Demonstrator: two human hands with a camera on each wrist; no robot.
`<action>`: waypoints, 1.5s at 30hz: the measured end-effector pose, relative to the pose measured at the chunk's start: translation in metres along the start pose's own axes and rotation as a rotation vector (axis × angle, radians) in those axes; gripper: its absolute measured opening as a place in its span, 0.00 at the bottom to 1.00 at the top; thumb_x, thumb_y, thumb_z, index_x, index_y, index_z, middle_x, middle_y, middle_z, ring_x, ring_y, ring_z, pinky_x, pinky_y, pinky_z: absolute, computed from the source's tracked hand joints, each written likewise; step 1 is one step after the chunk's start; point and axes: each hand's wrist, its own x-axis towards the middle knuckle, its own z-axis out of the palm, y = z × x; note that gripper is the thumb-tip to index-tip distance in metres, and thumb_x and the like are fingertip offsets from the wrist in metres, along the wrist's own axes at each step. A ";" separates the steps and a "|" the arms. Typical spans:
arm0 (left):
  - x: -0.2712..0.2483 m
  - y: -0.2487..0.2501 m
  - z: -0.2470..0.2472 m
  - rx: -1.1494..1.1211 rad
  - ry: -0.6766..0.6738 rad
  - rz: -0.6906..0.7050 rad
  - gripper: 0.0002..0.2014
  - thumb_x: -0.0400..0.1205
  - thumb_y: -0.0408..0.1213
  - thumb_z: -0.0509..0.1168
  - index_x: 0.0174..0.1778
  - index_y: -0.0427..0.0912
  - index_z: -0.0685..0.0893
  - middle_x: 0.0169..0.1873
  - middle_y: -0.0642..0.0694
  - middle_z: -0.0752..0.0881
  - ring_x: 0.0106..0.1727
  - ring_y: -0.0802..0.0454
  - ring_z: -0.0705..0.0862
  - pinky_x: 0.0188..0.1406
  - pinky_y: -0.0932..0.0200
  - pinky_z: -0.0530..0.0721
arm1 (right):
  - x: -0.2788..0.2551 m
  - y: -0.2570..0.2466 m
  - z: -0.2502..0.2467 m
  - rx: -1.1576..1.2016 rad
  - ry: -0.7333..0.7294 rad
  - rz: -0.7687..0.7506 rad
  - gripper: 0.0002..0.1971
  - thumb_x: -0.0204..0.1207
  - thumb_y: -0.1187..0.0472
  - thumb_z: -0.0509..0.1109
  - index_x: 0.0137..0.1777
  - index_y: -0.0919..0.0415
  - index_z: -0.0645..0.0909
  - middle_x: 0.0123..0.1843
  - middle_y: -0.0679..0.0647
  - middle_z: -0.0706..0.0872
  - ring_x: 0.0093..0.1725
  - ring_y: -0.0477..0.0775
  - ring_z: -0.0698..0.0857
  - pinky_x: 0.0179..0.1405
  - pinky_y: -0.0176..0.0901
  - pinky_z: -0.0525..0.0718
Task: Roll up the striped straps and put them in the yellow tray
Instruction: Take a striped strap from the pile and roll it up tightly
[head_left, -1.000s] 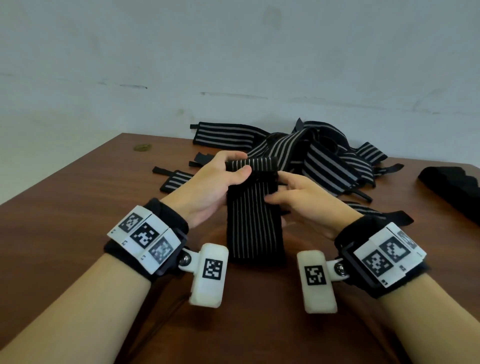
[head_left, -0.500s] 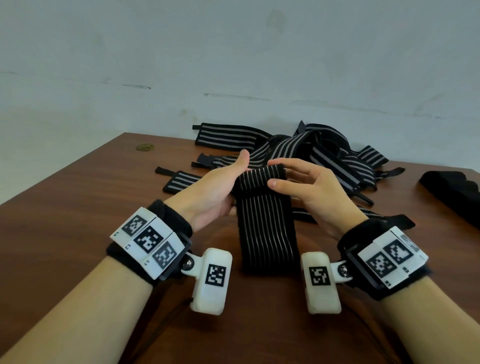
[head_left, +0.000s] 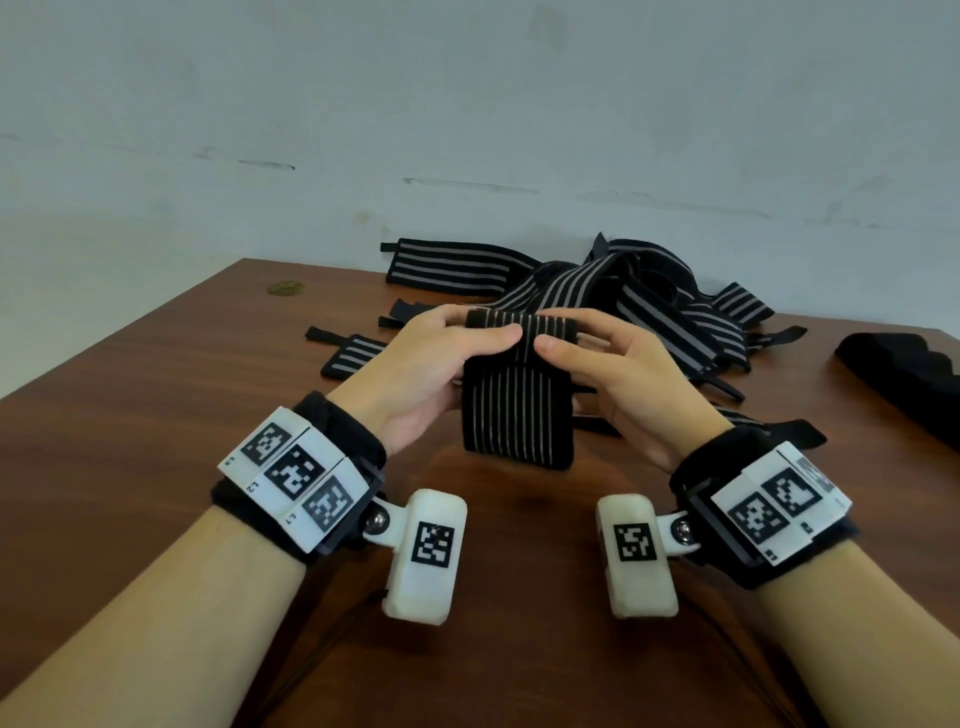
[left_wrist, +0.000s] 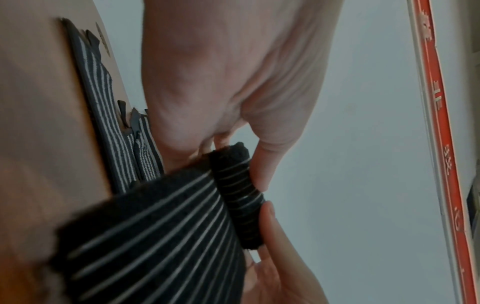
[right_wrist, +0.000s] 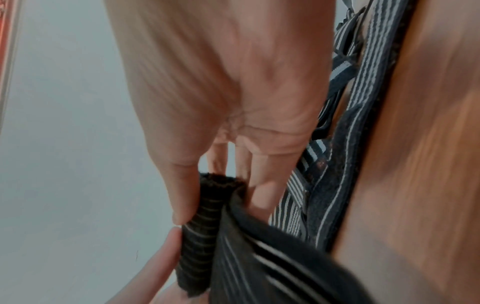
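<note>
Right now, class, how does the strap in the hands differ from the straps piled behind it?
The held strap is lifted, gripped by the left hand and right hand; the pile lies loose on the table. The held strap's top is rolled; the pile's straps are unrolled and tangled. Both are black with pale stripes.

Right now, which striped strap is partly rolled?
The black thin-striped elastic strap pinched by the left hand and right hand; the piled straps lie loose.
</note>
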 end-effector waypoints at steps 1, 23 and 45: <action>-0.002 0.000 0.001 0.019 -0.035 -0.025 0.15 0.88 0.42 0.69 0.70 0.45 0.87 0.63 0.45 0.92 0.65 0.47 0.90 0.67 0.43 0.86 | 0.001 0.000 -0.001 0.029 0.023 -0.007 0.16 0.81 0.61 0.75 0.69 0.57 0.86 0.61 0.56 0.93 0.62 0.58 0.92 0.54 0.52 0.91; -0.009 -0.001 0.008 0.089 -0.076 -0.196 0.26 0.88 0.68 0.53 0.71 0.60 0.84 0.62 0.51 0.92 0.62 0.51 0.92 0.59 0.42 0.91 | 0.000 0.002 -0.005 -0.125 0.025 -0.064 0.23 0.71 0.78 0.79 0.63 0.58 0.90 0.62 0.55 0.93 0.60 0.57 0.92 0.62 0.60 0.91; -0.001 -0.007 0.003 0.133 -0.028 -0.079 0.20 0.91 0.55 0.57 0.70 0.55 0.88 0.64 0.53 0.91 0.70 0.52 0.86 0.80 0.40 0.74 | 0.003 0.007 0.008 0.015 -0.023 0.053 0.14 0.87 0.62 0.69 0.71 0.61 0.83 0.63 0.57 0.92 0.65 0.56 0.91 0.69 0.59 0.87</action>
